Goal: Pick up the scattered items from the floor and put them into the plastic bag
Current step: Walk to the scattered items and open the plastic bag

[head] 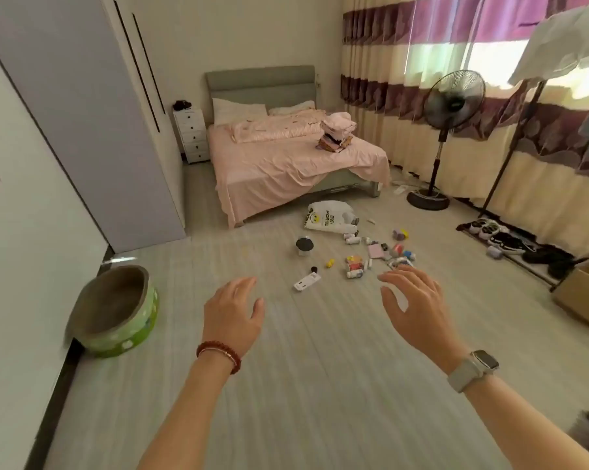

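A white plastic bag (328, 217) with black print and a yellow smiley lies flat on the floor near the foot of the bed. Below and right of it, several small items are scattered: a white tube (306, 281), a black-lidded jar (304, 245), a yellow toy (329, 263), a pink card (375, 251), small bottles (354, 273). My left hand (234, 313) and my right hand (413, 305) are stretched out in front of me, fingers relaxed, holding nothing, well short of the items.
A bed with pink sheets (286, 164) stands at the back. A standing fan (439, 137) and a shoe rack (523, 245) are at the right by the curtains. A green round cat bed (117, 310) sits at the left wall. A cardboard box (584, 293) is at the right edge.
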`<state>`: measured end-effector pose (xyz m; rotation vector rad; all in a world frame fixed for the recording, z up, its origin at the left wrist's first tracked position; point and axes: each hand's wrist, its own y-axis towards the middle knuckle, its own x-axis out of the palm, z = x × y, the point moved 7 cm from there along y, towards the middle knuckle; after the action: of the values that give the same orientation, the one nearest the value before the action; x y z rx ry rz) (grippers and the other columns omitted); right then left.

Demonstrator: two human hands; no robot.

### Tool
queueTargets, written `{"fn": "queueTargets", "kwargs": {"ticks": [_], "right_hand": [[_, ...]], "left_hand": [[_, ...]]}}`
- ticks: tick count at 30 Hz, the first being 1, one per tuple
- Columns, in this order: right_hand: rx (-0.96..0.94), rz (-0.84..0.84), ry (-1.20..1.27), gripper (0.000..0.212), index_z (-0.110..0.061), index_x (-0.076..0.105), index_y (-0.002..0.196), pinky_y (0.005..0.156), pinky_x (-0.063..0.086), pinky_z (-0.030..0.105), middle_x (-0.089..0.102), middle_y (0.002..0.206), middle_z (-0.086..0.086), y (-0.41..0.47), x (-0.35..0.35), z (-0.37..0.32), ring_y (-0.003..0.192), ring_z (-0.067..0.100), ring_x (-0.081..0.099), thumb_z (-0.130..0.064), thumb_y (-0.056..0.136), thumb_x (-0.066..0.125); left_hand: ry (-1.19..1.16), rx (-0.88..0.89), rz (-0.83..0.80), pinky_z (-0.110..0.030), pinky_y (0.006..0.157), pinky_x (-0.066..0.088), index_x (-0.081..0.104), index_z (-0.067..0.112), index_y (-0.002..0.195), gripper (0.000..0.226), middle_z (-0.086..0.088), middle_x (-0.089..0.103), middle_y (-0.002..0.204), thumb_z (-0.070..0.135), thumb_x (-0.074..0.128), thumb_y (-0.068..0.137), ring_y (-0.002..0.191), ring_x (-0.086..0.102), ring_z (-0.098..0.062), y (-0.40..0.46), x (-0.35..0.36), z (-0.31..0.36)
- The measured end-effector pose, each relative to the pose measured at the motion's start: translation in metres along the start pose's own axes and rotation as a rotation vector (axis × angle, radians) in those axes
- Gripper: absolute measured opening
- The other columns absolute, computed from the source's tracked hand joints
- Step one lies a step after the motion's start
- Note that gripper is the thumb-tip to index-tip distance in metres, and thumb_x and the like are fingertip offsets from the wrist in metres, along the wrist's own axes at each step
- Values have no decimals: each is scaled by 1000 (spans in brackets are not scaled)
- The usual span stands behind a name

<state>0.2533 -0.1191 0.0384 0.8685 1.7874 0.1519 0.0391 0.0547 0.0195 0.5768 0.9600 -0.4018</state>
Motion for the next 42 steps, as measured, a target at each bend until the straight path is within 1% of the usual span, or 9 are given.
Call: {"fn": "queueTargets", "kwargs": {"ticks": [3, 8, 13, 18, 21, 26, 29, 33, 42], "right_hand": [[119, -144, 29, 25, -13, 64, 111, 94, 42, 45, 68, 110, 8, 21, 63, 45, 113, 30, 55, -21, 90, 55], [288, -506, 46, 35, -19, 52, 126, 101, 39, 40, 59, 126, 4, 58, 165, 90, 124, 24, 45, -29, 93, 45], [284, -707, 57, 38, -21, 47, 130, 103, 37, 38, 57, 129, 2, 131, 253, 85, 126, 22, 44, -33, 95, 41], [245, -877, 41, 42, -23, 43, 133, 105, 36, 37, 55, 132, 1, 218, 351, 72, 129, 20, 42, -39, 94, 40], [254, -888, 38, 42, -22, 42, 133, 105, 36, 38, 54, 133, 4, 284, 410, 64, 127, 24, 43, -39, 94, 40], [366, -916, 50, 43, -23, 40, 134, 103, 38, 40, 50, 136, 4, 395, 489, 42, 126, 24, 43, -39, 95, 37], [411, -842, 78, 40, -20, 44, 132, 102, 38, 39, 52, 135, 5, 462, 520, 40, 124, 25, 45, -35, 95, 40], [518, -780, 94, 38, -18, 47, 130, 104, 37, 40, 54, 132, 5, 530, 557, 66, 124, 25, 45, -30, 94, 43], [639, -829, 85, 40, -18, 44, 131, 94, 42, 36, 57, 126, 9, 707, 696, 137, 116, 27, 52, -34, 95, 39]], "left_hand": [[-4, -89, -94, -38, 103, 36, 52, 11, 126, 46, -7, 55, 130, 33, 41, 87, 121, 48, -24, 32, 50, -38], [-14, -267, -250, -33, 106, 32, 47, 16, 130, 38, -3, 49, 136, 25, 45, 93, 127, 42, -19, 84, 105, -92], [-60, -467, -262, -36, 105, 36, 47, 14, 130, 39, -5, 53, 131, 25, 46, 92, 123, 47, -21, 142, 120, -156], [-91, -609, -279, -37, 107, 34, 47, 14, 129, 39, -7, 47, 135, 24, 47, 91, 126, 43, -22, 217, 144, -232], [-91, -585, -285, -37, 107, 34, 48, 12, 129, 39, -8, 47, 135, 25, 47, 91, 126, 42, -23, 295, 160, -273], [-63, -493, -346, -37, 106, 34, 45, 14, 131, 40, -6, 44, 138, 26, 45, 92, 128, 41, -23, 441, 170, -329], [-19, -450, -385, -37, 104, 35, 45, 14, 131, 41, -6, 44, 139, 27, 43, 93, 127, 41, -23, 526, 180, -356], [-29, -387, -468, -37, 105, 33, 42, 16, 133, 41, -4, 42, 141, 27, 41, 94, 130, 38, -22, 631, 216, -372], [-28, -326, -572, -33, 105, 32, 39, 17, 135, 43, -4, 42, 140, 29, 40, 94, 129, 39, -20, 861, 298, -402]]}}
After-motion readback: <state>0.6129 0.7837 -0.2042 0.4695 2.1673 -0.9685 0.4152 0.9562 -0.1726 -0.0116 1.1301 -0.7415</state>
